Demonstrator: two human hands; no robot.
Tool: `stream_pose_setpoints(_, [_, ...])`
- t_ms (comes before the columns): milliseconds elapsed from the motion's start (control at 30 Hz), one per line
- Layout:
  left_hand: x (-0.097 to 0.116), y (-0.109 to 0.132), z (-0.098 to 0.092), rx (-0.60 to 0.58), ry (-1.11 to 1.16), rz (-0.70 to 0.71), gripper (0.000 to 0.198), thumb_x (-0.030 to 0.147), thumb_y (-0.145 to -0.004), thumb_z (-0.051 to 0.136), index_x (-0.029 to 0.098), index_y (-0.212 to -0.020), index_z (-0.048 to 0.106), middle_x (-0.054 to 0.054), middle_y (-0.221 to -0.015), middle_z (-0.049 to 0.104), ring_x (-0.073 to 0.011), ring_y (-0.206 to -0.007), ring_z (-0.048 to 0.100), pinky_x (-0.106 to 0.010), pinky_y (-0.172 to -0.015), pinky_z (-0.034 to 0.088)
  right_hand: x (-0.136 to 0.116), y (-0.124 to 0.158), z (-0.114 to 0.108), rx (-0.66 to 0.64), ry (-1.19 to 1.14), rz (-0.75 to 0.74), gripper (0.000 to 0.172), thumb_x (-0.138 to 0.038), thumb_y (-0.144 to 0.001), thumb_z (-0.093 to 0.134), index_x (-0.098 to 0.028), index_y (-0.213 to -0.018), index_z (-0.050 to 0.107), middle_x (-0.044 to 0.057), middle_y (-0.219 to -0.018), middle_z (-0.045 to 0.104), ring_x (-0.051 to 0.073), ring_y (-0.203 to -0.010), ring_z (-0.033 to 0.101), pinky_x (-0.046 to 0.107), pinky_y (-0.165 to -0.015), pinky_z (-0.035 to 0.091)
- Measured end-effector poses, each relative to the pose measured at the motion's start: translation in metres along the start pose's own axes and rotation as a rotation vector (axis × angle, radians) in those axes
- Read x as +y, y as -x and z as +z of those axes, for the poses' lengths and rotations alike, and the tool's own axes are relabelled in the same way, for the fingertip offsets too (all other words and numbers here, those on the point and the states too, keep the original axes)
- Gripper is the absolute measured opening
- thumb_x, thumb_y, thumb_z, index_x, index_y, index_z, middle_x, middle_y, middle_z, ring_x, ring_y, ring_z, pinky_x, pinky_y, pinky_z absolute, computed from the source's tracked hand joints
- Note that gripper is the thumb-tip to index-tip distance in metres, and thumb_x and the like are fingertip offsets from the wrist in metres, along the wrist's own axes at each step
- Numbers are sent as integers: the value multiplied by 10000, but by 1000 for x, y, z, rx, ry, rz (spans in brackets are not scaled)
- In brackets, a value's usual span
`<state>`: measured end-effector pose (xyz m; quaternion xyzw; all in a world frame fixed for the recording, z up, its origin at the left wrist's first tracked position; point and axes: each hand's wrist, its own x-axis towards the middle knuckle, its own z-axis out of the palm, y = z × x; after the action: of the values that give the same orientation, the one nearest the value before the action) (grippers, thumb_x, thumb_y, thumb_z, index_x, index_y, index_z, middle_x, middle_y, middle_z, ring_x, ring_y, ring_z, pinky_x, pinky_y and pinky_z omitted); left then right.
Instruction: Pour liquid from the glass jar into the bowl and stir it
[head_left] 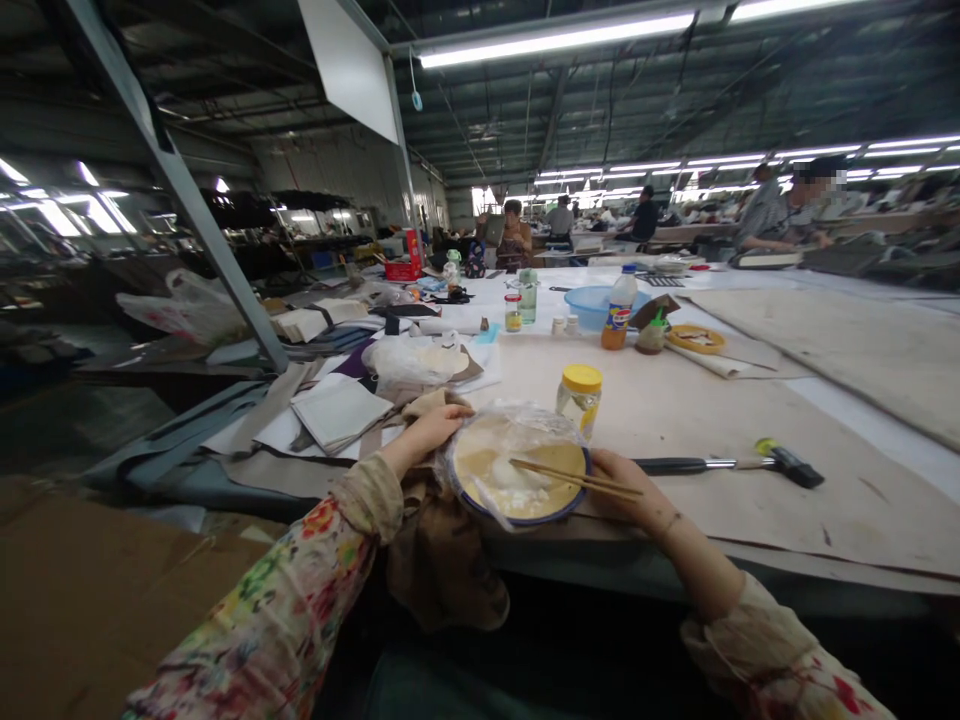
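Wooden chopsticks (577, 478) lie roughly left-right, tips toward bowl (517, 470) centre, pinched in right hand (626, 490); left hand (431, 428) grips bowl's far rim. Bowl at beige bench (675, 400) edge, big workshop hall.

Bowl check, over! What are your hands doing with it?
Left hand on bowl rim, over plastic wrap. Right hand holds chopsticks across it. Yellow-lidded jar right behind.

Both hands (427, 432) (626, 490) at bowl (517, 505), chopsticks (574, 477) in right grip.
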<state>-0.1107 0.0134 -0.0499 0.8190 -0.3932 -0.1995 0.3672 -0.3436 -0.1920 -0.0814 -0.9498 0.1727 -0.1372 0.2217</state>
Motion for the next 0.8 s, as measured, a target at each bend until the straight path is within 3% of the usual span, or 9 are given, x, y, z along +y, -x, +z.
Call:
stream_pose_setpoints(67, [2, 3, -1, -11, -13, 34, 410, 254, -803, 457, 90, -1159, 577, -120, -1165, 631, -213, -997, 620, -303, -895, 475, 2, 4, -7, 85, -186, 100, 345, -291, -881, 370, -149, -1091, 605, 73, -889, 676, 171, -763, 624, 291, -726, 493])
stream_pose_setpoints(167, [6, 6, -10, 35, -103, 102, 366, 250, -786, 494, 109, -1101, 618, -113, -1137, 639, -229, -1036, 590, -339, -974, 417, -4, 14, -15, 162, -579, 226, 400, -479, -827, 465, -127, -984, 573, 18, -660, 591, 132, -545, 527, 262, -532, 445])
stream_pose_setpoints(233, [13, 14, -19, 111, -175, 160, 341, 232, -804, 464, 125, -1083, 627, -110, -1157, 615, -229, -1104, 539, -357, -1027, 361, -12, 20, -19, 99, -778, 252, 475, -575, -745, 557, -134, -920, 547, -15, -597, 542, 104, -493, 472, 230, -461, 389])
stream_pose_setpoints(333, [39, 41, -26, 213, -276, 284, 330, 249, -841, 448, 139, -1106, 611, -109, -1235, 545, -223, -1201, 442, -363, -1082, 275, -25, 23, -22, -8, -929, 299, 638, -618, -674, 615, -122, -1066, 527, -41, -544, 509, 91, -443, 441, 206, -405, 334])
stream_pose_setpoints(400, [63, 67, -22, 148, -374, 451, 341, 295, -872, 456, 151, -1152, 585, -97, -1244, 548, -215, -1199, 437, -361, -1087, 257, -29, 21, -21, -61, -941, 339, 800, -610, -660, 625, -107, -1254, 438, -53, -503, 497, 101, -409, 437, 201, -377, 312])
stream_pose_setpoints(500, [95, 104, -7, -179, -396, 635, 346, 318, -900, 462, 163, -1194, 558, -80, -1176, 596, -186, -1114, 507, -289, -1008, 340, -30, 15, -19, -150, -921, 343, 932, -549, -664, 649, -88, -1387, 284, -57, -472, 499, 109, -386, 438, 189, -352, 282])
stream_pose_setpoints(633, [97, 130, 1, -465, -405, 493, 194, 236, -861, 508, 175, -994, 635, -41, -974, 649, -152, -891, 588, -215, -789, 426, -28, 9, -18, -169, -968, 282, 887, -428, -671, 680, -104, -1396, 284, -69, -485, 474, 85, -383, 385, 175, -345, 246])
stream_pose_setpoints(700, [81, 134, -4, -519, -484, 341, 190, 256, -830, 530, 202, -976, 639, -28, -925, 657, -168, -834, 597, -233, -710, 428, -29, 8, -21, -164, -1004, 275, 824, -382, -664, 679, -106, -1363, 340, -69, -500, 467, 72, -387, 353, 173, -347, 226])
stream_pose_setpoints(800, [51, 132, -20, -502, -638, 153, 275, 267, -784, 530, 228, -1036, 633, -56, -926, 659, -219, -806, 601, -282, -662, 417, -32, 8, -25, -203, -1091, 240, 632, -342, -673, 664, -110, -1233, 484, -68, -532, 444, 44, -403, 291, 166, -362, 193])
